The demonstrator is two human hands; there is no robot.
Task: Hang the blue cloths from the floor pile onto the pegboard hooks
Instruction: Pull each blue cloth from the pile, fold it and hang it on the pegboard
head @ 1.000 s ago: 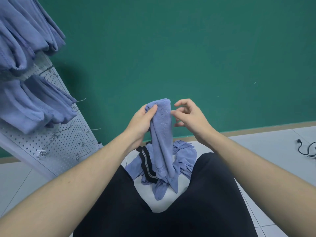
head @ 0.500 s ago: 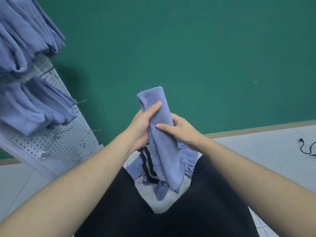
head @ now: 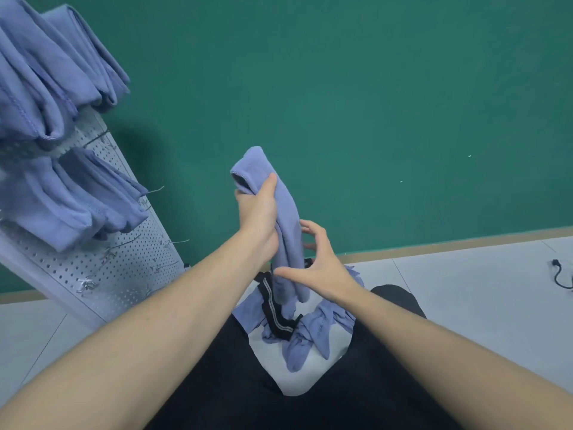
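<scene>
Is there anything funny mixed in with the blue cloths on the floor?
Yes. In the floor pile of blue cloths lies a black piece with pale stripes, the only thing there that isn't blue. A black cable also lies loose on the floor tiles at the far right.

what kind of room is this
Probably a plain indoor workroom or staged practice corner: a bare green wall, a pale tiled floor, and a leaning metal pegboard with hooks holding hung blue cloths.
</scene>
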